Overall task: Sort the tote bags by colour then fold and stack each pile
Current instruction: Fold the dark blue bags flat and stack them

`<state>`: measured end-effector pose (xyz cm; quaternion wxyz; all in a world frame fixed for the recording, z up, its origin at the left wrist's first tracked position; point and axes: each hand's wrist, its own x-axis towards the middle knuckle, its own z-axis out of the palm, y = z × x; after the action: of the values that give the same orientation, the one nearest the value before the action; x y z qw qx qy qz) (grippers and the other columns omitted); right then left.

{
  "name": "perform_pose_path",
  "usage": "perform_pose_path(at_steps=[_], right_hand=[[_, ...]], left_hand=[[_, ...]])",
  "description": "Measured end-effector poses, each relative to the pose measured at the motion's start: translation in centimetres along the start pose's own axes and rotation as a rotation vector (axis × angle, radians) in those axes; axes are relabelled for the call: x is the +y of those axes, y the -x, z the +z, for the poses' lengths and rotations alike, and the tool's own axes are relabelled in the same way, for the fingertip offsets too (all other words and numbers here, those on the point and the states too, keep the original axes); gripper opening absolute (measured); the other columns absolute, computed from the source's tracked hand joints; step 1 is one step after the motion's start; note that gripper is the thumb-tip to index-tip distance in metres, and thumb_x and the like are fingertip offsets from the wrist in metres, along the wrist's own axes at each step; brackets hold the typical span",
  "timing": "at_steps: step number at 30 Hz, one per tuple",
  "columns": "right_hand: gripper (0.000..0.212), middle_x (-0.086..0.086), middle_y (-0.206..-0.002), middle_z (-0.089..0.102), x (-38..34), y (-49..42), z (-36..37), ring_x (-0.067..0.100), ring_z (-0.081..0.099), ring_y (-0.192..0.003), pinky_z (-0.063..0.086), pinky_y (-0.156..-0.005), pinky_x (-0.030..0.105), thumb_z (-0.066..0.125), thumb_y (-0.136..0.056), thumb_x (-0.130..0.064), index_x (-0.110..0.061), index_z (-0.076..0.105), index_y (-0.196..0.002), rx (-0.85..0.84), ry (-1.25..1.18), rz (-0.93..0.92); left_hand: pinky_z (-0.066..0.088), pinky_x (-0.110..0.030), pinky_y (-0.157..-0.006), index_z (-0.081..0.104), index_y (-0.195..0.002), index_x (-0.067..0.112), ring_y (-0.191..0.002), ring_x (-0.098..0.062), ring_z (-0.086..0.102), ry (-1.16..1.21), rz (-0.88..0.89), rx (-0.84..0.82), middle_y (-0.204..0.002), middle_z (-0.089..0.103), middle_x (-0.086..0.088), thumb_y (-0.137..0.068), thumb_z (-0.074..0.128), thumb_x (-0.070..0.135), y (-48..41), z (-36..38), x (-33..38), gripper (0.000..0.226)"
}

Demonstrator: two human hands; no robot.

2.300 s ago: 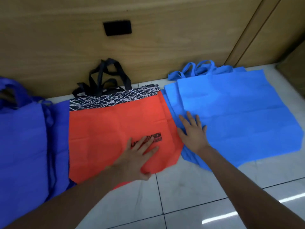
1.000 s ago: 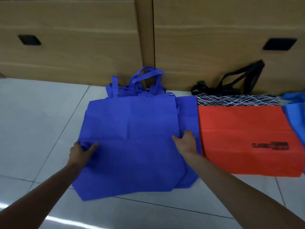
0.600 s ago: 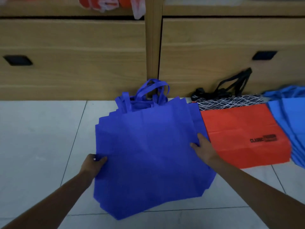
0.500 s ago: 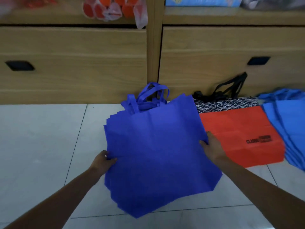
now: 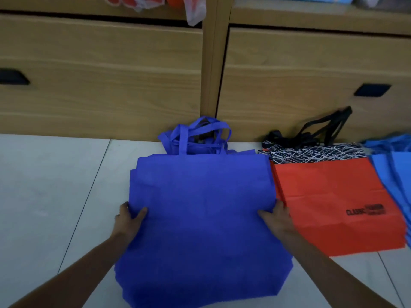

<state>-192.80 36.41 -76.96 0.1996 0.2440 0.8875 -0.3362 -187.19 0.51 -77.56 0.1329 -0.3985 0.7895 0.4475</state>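
A stack of dark blue tote bags (image 5: 200, 214) fills the middle of the view, handles bunched at the far end against the cabinet. My left hand (image 5: 130, 218) grips the stack's left edge, thumb on top. My right hand (image 5: 277, 218) grips its right edge, thumb on top too. To the right lies a red tote bag pile (image 5: 338, 201) with a black-and-white patterned top band and black handles. At the far right edge a light blue tote bag pile (image 5: 398, 174) shows only in part.
A wooden cabinet with two drawers (image 5: 100, 70) stands right behind the bags. Plastic-wrapped items (image 5: 193, 7) hang over its top shelf. Pale floor tiles (image 5: 55, 185) stretch to the left of the dark blue stack.
My hands left the red and light blue bags and took the dark blue stack by its sides. The stack was lifted and tilted, and now sits squared with its handles against the cabinet.
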Motion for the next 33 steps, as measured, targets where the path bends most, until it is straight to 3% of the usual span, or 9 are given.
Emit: perform_pose_path(at_steps=[5,8,10,12,13,15,18,29,33], right_hand=[[0.083,0.015,-0.142,0.024,1.2,1.6,1.6,0.035,0.031,-0.131,0.029,-0.110,0.036,0.061,-0.086,-0.046,-0.013,0.017,-0.149,-0.132,0.196,-0.140],[0.088,0.013,-0.141,0.024,0.2,2.2,0.2,0.031,0.035,-0.127,0.035,-0.104,0.036,0.056,-0.086,-0.054,-0.008,0.015,-0.148,-0.092,0.469,-0.239],[0.099,0.015,-0.141,0.034,-0.7,3.3,-0.3,0.034,0.049,-0.116,0.048,-0.090,0.042,0.071,-0.074,-0.054,-0.003,0.024,-0.146,0.069,0.740,-0.490],[0.111,0.016,-0.133,0.047,-1.5,4.1,0.6,0.036,0.062,-0.100,0.056,-0.071,0.048,0.084,-0.048,-0.060,-0.010,0.041,-0.137,0.016,0.888,-0.714],[0.112,0.017,-0.139,0.043,-1.6,4.4,1.5,0.039,0.060,-0.107,0.054,-0.076,0.053,0.079,-0.048,-0.067,-0.016,0.038,-0.139,-0.047,0.946,-0.796],[0.101,0.013,-0.158,0.007,-2.1,4.5,3.3,0.045,0.022,-0.139,0.028,-0.102,0.065,0.060,-0.072,-0.070,-0.028,0.011,-0.150,-0.225,0.985,-0.863],[0.086,0.004,-0.156,-0.024,-2.7,4.0,4.6,0.039,-0.015,-0.142,0.002,-0.111,0.062,0.045,-0.087,-0.063,-0.035,-0.007,-0.149,-0.337,1.019,-0.815],[0.082,0.001,-0.157,-0.019,-3.8,5.1,5.8,0.033,-0.011,-0.144,-0.001,-0.112,0.059,0.053,-0.088,-0.054,-0.034,0.004,-0.150,-0.268,1.032,-0.722],[0.050,0.000,-0.152,0.030,0.1,5.2,7.1,0.032,0.036,-0.134,0.025,-0.105,0.060,0.038,-0.093,-0.056,-0.034,0.042,-0.137,-0.084,0.882,-0.856]], left_hand=[[0.035,-0.046,-0.102,0.026,-0.145,0.026,-0.119,-0.040,0.039,-0.175,-0.058,-0.038,-0.132,0.032,-0.019,-0.063,0.064,0.065,-0.7,-2.8,0.1,0.099],[0.036,-0.046,-0.101,0.027,-0.140,0.008,-0.121,-0.038,0.039,-0.306,0.000,-0.111,-0.134,0.029,-0.019,-0.065,0.077,0.050,-0.6,-3.3,0.6,0.099],[0.038,-0.046,-0.098,0.026,-0.137,0.002,-0.120,-0.037,0.040,-0.393,0.044,-0.131,-0.135,0.030,-0.020,-0.072,0.079,0.035,-0.3,-3.3,0.8,0.091],[0.039,-0.047,-0.097,0.012,-0.143,0.003,-0.123,-0.037,0.039,-0.448,0.097,-0.110,-0.138,0.028,-0.021,-0.072,0.078,0.035,0.1,-3.4,0.9,0.102],[0.038,-0.048,-0.098,0.003,-0.146,0.006,-0.125,-0.038,0.037,-0.494,0.136,-0.078,-0.141,0.025,-0.020,-0.072,0.078,0.038,0.4,-3.5,1.0,0.110],[0.035,-0.048,-0.101,-0.009,-0.148,0.014,-0.132,-0.036,0.028,-0.685,0.237,-0.016,-0.148,0.012,-0.019,-0.072,0.073,0.050,1.1,-3.2,0.9,0.118],[0.027,-0.046,-0.107,-0.021,-0.145,0.028,-0.142,-0.032,0.007,-1.016,0.338,-0.086,-0.152,-0.015,-0.016,-0.068,0.059,0.073,1.8,-2.0,0.8,0.120],[0.034,-0.044,-0.107,-0.026,-0.143,0.030,-0.142,-0.038,-0.007,-1.025,0.304,-0.192,-0.151,-0.026,-0.015,-0.065,0.060,0.074,1.4,-0.6,-0.8,0.124],[0.033,-0.044,-0.107,-0.027,-0.142,0.033,-0.142,-0.037,-0.009,-1.001,0.287,-0.214,-0.151,-0.028,-0.013,-0.064,0.061,0.074,1.1,-0.4,-0.8,0.125]])
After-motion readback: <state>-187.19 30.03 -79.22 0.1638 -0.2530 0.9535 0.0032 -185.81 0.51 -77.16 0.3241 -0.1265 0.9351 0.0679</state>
